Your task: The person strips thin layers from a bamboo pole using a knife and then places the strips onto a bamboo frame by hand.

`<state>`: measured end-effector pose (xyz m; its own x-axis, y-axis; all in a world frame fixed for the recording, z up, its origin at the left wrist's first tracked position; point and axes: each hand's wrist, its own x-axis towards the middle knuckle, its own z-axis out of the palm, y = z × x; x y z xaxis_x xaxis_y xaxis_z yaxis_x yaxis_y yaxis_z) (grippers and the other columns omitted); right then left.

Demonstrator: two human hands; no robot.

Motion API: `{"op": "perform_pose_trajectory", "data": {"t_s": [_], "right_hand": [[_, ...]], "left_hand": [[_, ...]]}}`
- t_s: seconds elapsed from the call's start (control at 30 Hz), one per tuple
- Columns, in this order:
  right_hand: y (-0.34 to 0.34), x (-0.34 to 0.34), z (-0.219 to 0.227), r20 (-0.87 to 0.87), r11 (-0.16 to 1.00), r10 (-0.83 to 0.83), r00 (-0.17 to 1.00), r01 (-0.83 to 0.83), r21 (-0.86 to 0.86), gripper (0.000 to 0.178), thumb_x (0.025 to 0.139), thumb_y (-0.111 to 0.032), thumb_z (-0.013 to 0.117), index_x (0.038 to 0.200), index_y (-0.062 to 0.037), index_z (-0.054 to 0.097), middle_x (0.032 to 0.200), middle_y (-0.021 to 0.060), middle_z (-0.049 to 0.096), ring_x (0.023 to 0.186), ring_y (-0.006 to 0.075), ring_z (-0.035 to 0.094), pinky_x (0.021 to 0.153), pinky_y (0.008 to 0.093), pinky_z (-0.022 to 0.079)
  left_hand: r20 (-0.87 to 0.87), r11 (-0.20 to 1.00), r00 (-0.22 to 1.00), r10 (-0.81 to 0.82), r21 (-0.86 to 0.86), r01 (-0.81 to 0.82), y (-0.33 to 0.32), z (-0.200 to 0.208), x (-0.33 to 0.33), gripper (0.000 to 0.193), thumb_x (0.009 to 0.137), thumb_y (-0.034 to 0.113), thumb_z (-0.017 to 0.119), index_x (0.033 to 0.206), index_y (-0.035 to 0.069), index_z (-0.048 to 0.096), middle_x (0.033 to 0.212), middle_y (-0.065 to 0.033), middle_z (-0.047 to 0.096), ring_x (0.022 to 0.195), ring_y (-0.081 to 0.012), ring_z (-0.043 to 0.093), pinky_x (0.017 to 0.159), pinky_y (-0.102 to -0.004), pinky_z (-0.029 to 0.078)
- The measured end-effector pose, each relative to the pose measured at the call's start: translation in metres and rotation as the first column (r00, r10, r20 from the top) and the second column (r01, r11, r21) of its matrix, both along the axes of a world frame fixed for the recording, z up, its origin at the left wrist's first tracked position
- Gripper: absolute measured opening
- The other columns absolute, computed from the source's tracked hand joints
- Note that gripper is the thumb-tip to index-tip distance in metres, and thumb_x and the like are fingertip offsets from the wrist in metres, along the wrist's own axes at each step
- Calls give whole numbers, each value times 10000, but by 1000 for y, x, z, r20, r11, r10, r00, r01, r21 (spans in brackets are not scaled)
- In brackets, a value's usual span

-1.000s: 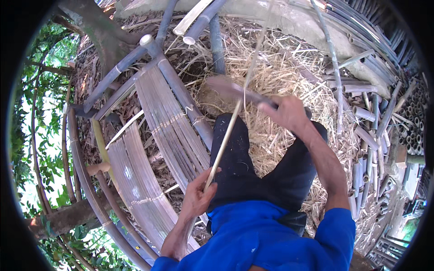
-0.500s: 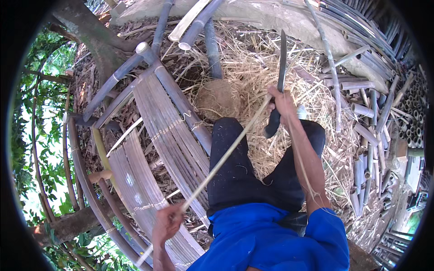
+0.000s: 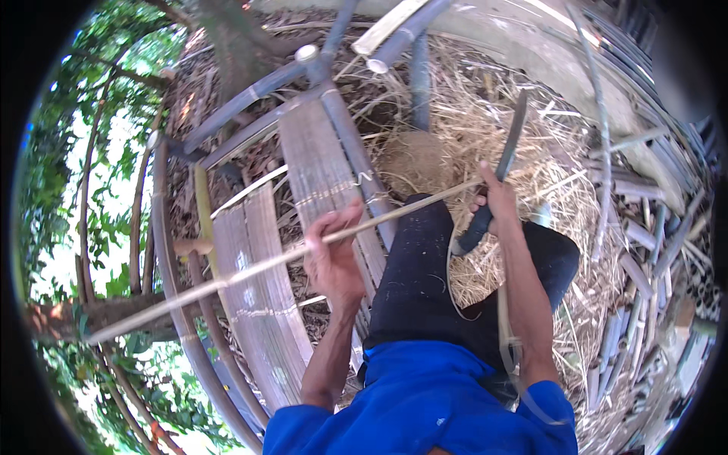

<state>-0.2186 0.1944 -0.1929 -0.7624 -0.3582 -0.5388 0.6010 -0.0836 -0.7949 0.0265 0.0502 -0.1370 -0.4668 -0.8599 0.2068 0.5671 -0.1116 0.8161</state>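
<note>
My right hand (image 3: pixel 497 201) is closed around the dark handle (image 3: pixel 474 233) of a long knife, its blade (image 3: pixel 514 136) pointing up and away from me. A long, pale bamboo strip (image 3: pixel 273 260) runs slantwise from this hand, beside the base of the blade, out to the lower left. My left hand (image 3: pixel 335 254) holds the strip loosely between thumb and fingers, the fingers partly stretched out. Thin, pale slivers (image 3: pixel 504 326) hang along my right forearm, blurred at the lower end. Another sliver curls over my dark trousers (image 3: pixel 406 296).
To the left stands a slatted bamboo bench (image 3: pixel 254 296) with a round-pole frame (image 3: pixel 353 144). Ahead of my knees sits a round wooden block (image 3: pixel 413 161) among straw-like shavings (image 3: pixel 485 280). Cut bamboo pieces (image 3: pixel 637 273) lie at the right, by a low ledge (image 3: pixel 629 163).
My left hand has moved up and right along the strip, its fingers loosening. The strip now lies flatter, its free end swung further left. My right hand still grips the knife, now tilted more to the right.
</note>
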Motion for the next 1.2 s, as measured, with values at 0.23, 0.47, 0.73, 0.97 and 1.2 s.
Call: {"op": "perform_pose_trajectory", "data": {"t_s": [0.23, 0.47, 0.73, 0.97, 1.2], "right_hand": [[52, 24, 44, -409, 800, 591, 695, -440, 408, 527, 956, -442, 710, 1117, 58, 670, 743, 27, 621, 602, 80, 578, 518, 267, 473], [99, 66, 87, -480, 763, 579, 659, -233, 603, 258, 1021, -235, 613, 1202, -67, 688, 674, 99, 637, 600, 197, 605, 635, 330, 509], [102, 120, 89, -513, 637, 741, 434, -210, 742, 357, 1000, -185, 578, 1355, -143, 586, 967, 226, 674, 884, 387, 671, 809, 465, 537], [94, 141, 58, -476, 590, 755, 451, -152, 793, 433, 1010, -216, 564, 1440, -260, 553, 866, 203, 634, 775, 373, 669, 722, 462, 550], [67, 161, 65, -662, 686, 701, 265, 3, 727, 161, 969, -186, 601, 918, -54, 526, 789, 179, 602, 634, 365, 653, 535, 461, 538]], "left_hand": [[-475, 959, 879, 28, -234, -157, -35, 114, -25, 451, 1086, 492, 390, 954, 94, 556, 592, 25, 361, 452, -89, 325, 334, -286, 330], [-495, 843, 866, -79, -496, -207, -26, 189, 28, 401, 1120, 374, 303, 888, 87, 462, 674, 22, 365, 513, -93, 320, 383, -270, 285], [-435, 827, 889, -146, -547, -132, -12, 211, 61, 392, 1123, 356, 283, 863, 96, 418, 668, 10, 357, 517, -98, 310, 388, -281, 279], [-476, 846, 878, 40, -451, -283, 21, 165, 54, 438, 1100, 465, 356, 922, 81, 473, 668, 22, 350, 534, -89, 309, 433, -259, 289], [-341, 857, 906, 251, -357, -372, 52, 132, 26, 422, 1079, 484, 409, 879, 113, 419, 677, 24, 284, 545, -92, 269, 452, -265, 223]]}}
